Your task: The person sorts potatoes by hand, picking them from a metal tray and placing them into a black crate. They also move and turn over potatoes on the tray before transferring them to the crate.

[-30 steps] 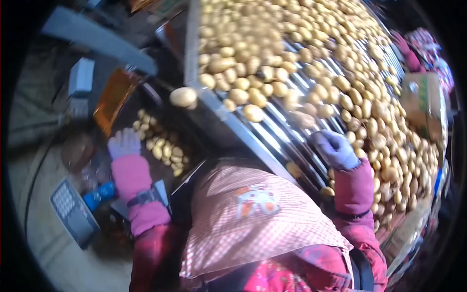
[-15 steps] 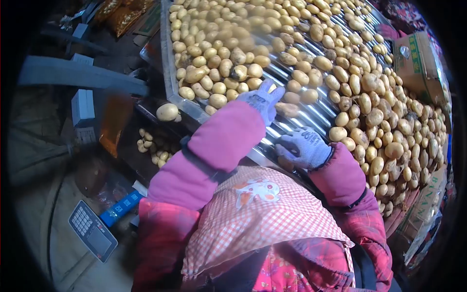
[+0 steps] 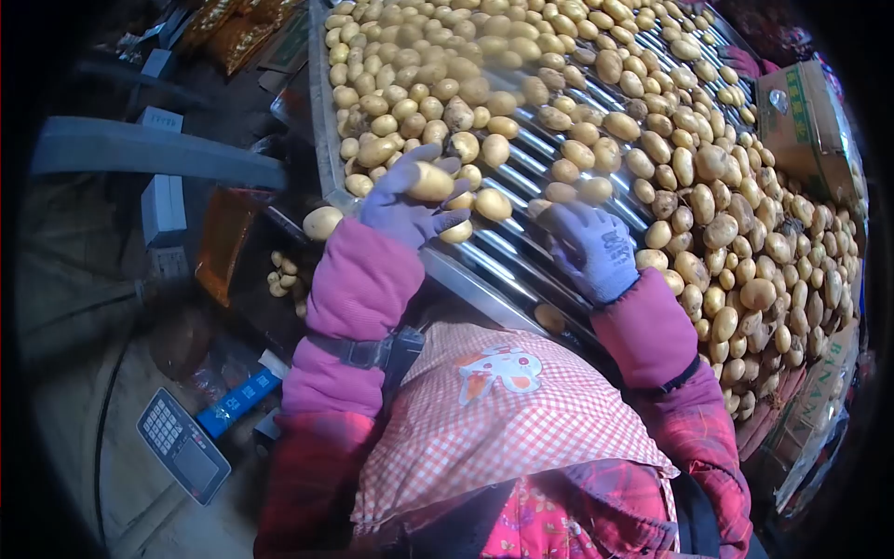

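My left hand, in a grey-purple glove, is raised over the near left corner of the roller table. Its fingers curl round a yellow potato. Just beyond the fingertips lie another potato and one partly covered by the fingers. Over the middle rollers, my gloved right hand is palm down, its fingertips closed on a brownish potato that the hand partly hides. A potato rests low between the rollers and the apron.
Many potatoes are heaped on the right beside a cardboard box. A metal side rail borders the rollers. Left are a dark bin with small potatoes and a scale keypad. Another person's pink sleeve shows at top right.
My left hand has moved left and now holds a potato. My right hand has moved forward onto the brownish potato. A low potato near the apron is now uncovered.
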Demonstrator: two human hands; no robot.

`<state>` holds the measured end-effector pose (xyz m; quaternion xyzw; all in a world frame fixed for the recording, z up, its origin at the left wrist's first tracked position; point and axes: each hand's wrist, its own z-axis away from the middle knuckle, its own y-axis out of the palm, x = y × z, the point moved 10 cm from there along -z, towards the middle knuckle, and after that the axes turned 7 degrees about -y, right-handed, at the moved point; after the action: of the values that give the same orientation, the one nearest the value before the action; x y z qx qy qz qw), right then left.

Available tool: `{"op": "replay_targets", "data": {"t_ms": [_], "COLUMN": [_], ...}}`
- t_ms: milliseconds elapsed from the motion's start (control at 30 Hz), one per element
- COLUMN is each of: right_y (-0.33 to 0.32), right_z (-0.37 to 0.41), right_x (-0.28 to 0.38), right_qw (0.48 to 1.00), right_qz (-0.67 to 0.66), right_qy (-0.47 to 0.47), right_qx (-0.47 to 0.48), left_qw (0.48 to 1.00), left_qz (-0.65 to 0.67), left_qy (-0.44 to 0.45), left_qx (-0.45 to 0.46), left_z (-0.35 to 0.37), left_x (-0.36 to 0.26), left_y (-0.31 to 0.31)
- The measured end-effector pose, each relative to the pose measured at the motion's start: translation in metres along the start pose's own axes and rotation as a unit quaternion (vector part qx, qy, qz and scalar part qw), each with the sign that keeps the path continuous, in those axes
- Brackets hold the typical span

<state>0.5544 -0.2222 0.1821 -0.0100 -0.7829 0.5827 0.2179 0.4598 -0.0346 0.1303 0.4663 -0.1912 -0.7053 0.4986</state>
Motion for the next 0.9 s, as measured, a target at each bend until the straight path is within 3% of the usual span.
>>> {"op": "replay_targets", "data": {"t_ms": [33, 100, 133, 167, 233, 267, 300, 333, 367, 433, 500, 567, 633, 667, 700, 733, 767, 800, 833, 867, 900], "right_y": [0.013, 0.032, 0.036, 0.037, 0.043, 0.040, 0.038, 0.038, 0.042, 0.038, 0.043, 0.044, 0.049, 0.049, 0.049, 0.048, 0.049, 0.049, 0.049, 0.049, 0.049], "right_z": [-0.002, -0.007, -0.007, -0.007, -0.002, 0.000, 0.003, 0.004, 0.006, 0.007, 0.010, 0.008, 0.008, 0.007, 0.005, 0.004, 0.004, 0.003, 0.000, -0.002, -0.006], "right_x": [-0.003, -0.012, -0.016, -0.020, -0.029, -0.030, -0.033, -0.030, -0.029, -0.025, -0.029, -0.028, -0.029, -0.028, -0.027, -0.027, -0.025, -0.025, -0.025, -0.023, -0.023], "right_qw": [0.999, 0.993, 0.993, 0.992, 0.991, 0.991, 0.991, 0.992, 0.990, 0.989, 0.988, 0.982, 0.985, 0.986, 0.988, 0.989, 0.989, 0.988, 0.987, 0.985, 0.984], "right_qz": [0.036, 0.097, 0.091, 0.087, 0.084, 0.067, 0.050, 0.046, 0.053, 0.078, 0.056, 0.080, 0.079, 0.084, 0.088, 0.085, 0.086, 0.096, 0.107, 0.120, 0.122], "right_qy": [0.011, 0.026, 0.038, 0.050, 0.060, 0.077, 0.095, 0.077, 0.071, 0.062, 0.067, 0.078, 0.067, 0.060, 0.053, 0.051, 0.045, 0.043, 0.040, 0.038, 0.027], "right_qx": [0.029, 0.055, 0.066, 0.075, 0.087, 0.086, 0.084, 0.089, 0.108, 0.109, 0.126, 0.154, 0.141, 0.129, 0.116, 0.109, 0.110, 0.111, 0.111, 0.121, 0.124], "left_qw": [1.000, 0.991, 0.985, 0.985, 0.908, 0.907, 0.759, 0.548, 0.388, 0.248, 0.229, 0.234, 0.228, 0.470, 0.681, 0.852, 0.853, 0.943, 0.991, 0.995, 0.999], "left_qz": [0.002, 0.021, -0.111, -0.110, -0.407, -0.408, -0.626, -0.793, -0.916, -0.967, -0.972, -0.970, -0.973, -0.882, -0.732, -0.524, -0.522, -0.332, -0.128, -0.095, 0.019], "left_qy": [0.004, -0.037, 0.002, 0.004, 0.070, 0.072, 0.174, 0.264, 0.098, 0.054, 0.033, -0.052, -0.025, -0.027, -0.025, -0.012, -0.008, -0.022, -0.032, -0.034, -0.035], "left_qx": [-0.004, -0.123, -0.132, -0.135, -0.075, -0.076, -0.050, -0.016, -0.003, -0.013, -0.033, -0.029, -0.008, 0.004, 0.017, -0.001, -0.004, 0.005, 0.016, -0.009, 0.030], "left_z": [-0.001, 0.003, 0.010, 0.007, -0.005, -0.010, -0.010, -0.009, -0.018, -0.030, -0.034, -0.037, -0.041, -0.039, -0.038, -0.029, -0.015, 0.002, 0.014, 0.021, 0.024], "left_x": [-0.002, 0.001, -0.002, 0.004, 0.005, 0.013, 0.016, 0.033, 0.056, 0.084, 0.084, 0.082, 0.075, 0.064, 0.051, 0.043, 0.035, 0.025, 0.017, 0.013, 0.010], "left_y": [-0.014, -0.046, -0.043, -0.039, -0.004, -0.002, 0.026, 0.055, 0.063, 0.063, 0.068, 0.061, 0.052, 0.049, 0.048, 0.040, 0.040, 0.041, 0.042, 0.035, 0.033]}}
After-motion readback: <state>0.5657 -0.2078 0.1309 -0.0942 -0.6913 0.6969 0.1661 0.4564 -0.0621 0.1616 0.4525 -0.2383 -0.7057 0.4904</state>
